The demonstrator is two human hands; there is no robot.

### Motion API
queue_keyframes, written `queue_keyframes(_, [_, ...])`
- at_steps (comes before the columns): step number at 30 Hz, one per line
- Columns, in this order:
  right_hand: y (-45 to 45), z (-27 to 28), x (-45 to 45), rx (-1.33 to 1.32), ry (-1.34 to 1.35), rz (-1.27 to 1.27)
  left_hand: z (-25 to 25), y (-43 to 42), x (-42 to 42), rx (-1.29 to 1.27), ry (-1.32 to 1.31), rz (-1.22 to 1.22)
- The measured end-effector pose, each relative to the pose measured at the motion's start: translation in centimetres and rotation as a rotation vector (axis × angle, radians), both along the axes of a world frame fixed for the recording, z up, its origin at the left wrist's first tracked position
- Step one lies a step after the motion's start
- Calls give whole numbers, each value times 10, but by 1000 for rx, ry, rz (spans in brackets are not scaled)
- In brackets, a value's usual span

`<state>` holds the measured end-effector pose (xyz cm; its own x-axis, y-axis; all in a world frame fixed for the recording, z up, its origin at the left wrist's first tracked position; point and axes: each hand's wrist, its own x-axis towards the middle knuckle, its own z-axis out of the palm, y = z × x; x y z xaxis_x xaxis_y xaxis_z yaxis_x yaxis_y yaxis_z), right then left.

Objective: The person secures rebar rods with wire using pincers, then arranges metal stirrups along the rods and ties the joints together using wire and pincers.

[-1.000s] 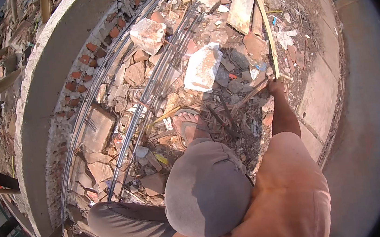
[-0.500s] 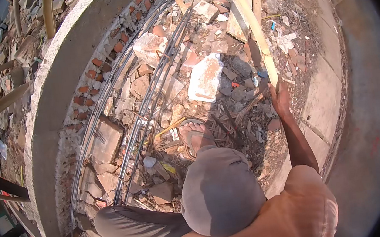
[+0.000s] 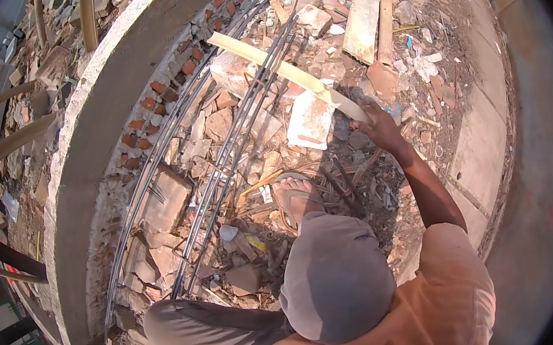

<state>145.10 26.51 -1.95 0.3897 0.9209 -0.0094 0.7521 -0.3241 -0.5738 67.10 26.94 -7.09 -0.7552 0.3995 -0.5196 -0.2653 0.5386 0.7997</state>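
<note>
My right hand, at the right of the head view, is closed round the lower end of a pale yellow bamboo strip. The strip slants up to the left, passing above a white-coated block and across the bundle of steel rods. Its far end lies over a rough stone chunk. My left hand is not visible; only my bent knees and orange sleeve show on that side.
A curved concrete wall with exposed bricks runs along the left. Broken rubble covers the ground around my sandalled foot. Wooden planks lie at the top, and paving slabs line the right.
My right hand has lifted the bamboo strip and moved a little left. The strip has swung from nearly upright in view to a slant toward the left, over the rods.
</note>
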Motion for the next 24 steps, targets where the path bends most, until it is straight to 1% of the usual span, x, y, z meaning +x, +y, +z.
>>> queue_keyframes(2, [7,4,-8,-17,-49,-10,1,-1,1,-3,4,-2])
queue_keyframes(5, [18,-4,-11,-16,-91,11,3,-3,0,-5,9,-1])
queue_keyframes(8, [36,13,-25,281,-488,97,5,-2,0,-14,17,-6])
queue_keyframes(11, [53,24,-81,206,101,-128,5,-2,-2,-26,26,-10])
queue_keyframes(13, [70,25,-127,205,341,-89,5,0,-2,-30,27,-9])
queue_keyframes(14, [83,13,-140,-5,576,-116,5,3,-2,-28,25,-13])
queue_keyframes(15, [101,22,-153,-163,840,-161,5,6,-2,-32,28,-19])
queue_keyframes(17, [129,-9,-171,-170,1057,-173,6,9,-4,-39,37,-30])
queue_keyframes(20, [162,-27,-196,-31,1132,-302,7,9,-7,-51,56,-37])
queue_keyframes(21, [169,-30,-200,-47,1115,-321,8,9,-8,-54,62,-36])
queue_keyframes(24, [170,-35,-204,-28,1197,-407,11,13,-10,-86,84,-58])
